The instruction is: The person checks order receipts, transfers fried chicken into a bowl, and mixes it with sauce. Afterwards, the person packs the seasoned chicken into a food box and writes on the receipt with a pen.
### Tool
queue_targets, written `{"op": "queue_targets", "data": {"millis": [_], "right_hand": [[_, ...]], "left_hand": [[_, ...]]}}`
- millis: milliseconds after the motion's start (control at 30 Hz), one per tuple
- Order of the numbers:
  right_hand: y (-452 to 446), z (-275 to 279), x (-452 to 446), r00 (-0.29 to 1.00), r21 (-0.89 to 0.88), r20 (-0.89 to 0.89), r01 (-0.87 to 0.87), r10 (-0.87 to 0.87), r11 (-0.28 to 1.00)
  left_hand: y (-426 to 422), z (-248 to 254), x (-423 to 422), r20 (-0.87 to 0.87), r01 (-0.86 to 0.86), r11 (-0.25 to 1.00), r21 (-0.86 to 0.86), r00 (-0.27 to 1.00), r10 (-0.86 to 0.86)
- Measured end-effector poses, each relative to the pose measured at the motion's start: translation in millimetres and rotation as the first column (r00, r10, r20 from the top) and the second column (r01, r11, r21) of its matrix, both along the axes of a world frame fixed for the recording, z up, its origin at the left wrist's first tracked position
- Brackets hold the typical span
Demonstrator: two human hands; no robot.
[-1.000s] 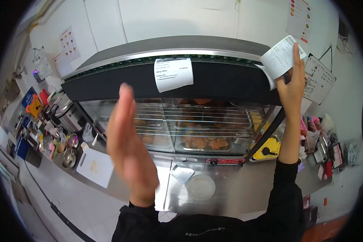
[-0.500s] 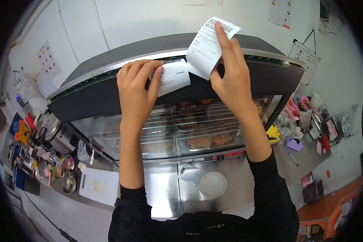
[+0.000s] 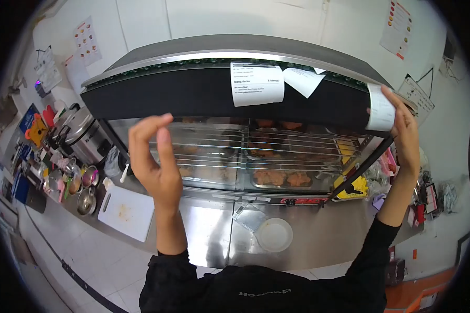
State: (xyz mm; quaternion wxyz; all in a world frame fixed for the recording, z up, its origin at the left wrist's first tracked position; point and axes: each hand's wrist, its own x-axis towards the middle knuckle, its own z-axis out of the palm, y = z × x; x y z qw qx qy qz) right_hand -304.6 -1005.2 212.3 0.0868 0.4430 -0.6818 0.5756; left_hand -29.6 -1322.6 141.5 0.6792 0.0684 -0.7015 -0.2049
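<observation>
My right hand (image 3: 405, 133) is at the right end of the cabinet's black front panel (image 3: 162, 96), with its fingers closed on a white paper receipt (image 3: 381, 112). The receipt hangs against the panel, and the thumb is mostly hidden behind it. Lower and to the left, my left hand (image 3: 156, 161) is raised in front of the glass, holding nothing, its thumb and bent fingers apart. A printed receipt (image 3: 257, 86) hangs from the panel's top strip near the middle. Beside it, a second, tilted slip (image 3: 303, 82) sticks out from the same strip.
Behind the cabinet glass, trays of fried food (image 3: 277, 179) sit below wire racks. A white bowl (image 3: 274, 235) and a clear plastic container (image 3: 249, 216) are on the steel counter. A white cutting board (image 3: 126, 214) and metal bowls (image 3: 86, 202) stand at left.
My left hand has let go of the middle receipt, which now hangs from the panel, and has dropped lower. My right hand has moved right along the panel. The view has shifted.
</observation>
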Motion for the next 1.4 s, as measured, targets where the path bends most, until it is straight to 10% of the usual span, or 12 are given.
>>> {"op": "queue_targets", "data": {"millis": [133, 467, 567, 667, 1100, 1400], "right_hand": [[-3.6, -7.7, -14.5, 0.981, 0.011, 0.165, 0.106, -0.106, 0.994], [3.6, 1.2, -32.7, 0.956, 0.246, 0.067, 0.260, -0.284, 0.934], [7.2, -0.4, -44.5, 0.935, 0.232, -0.132, 0.351, -0.328, 0.907], [-10.6, 9.6, -5.2, 0.553, 0.179, -0.619, 0.791, -0.558, 0.585], [-83.8, -29.3, -26.5, 0.146, -0.261, -0.869, 0.676, -0.473, 0.689], [-97.7, -37.9, -7.5, 0.271, -0.220, -0.834, 0.637, -0.481, 0.739]], "left_hand": [[15.0, -32.7, 25.0, 0.227, -0.042, 0.979, -0.198, 0.970, 0.088], [49.7, -115.1, 41.5, 0.459, 0.095, 0.973, 0.212, 0.869, -0.185], [62.0, -132.8, 40.7, 0.568, 0.192, 0.940, 0.283, 0.756, -0.325], [72.6, -146.9, 41.2, 0.646, 0.270, 0.891, 0.366, 0.616, -0.452], [97.5, -209.3, 85.3, 0.767, 0.149, 0.877, 0.457, 0.433, -0.474], [104.2, -233.1, 103.9, 0.792, 0.018, 0.844, 0.536, 0.335, -0.510]]}}
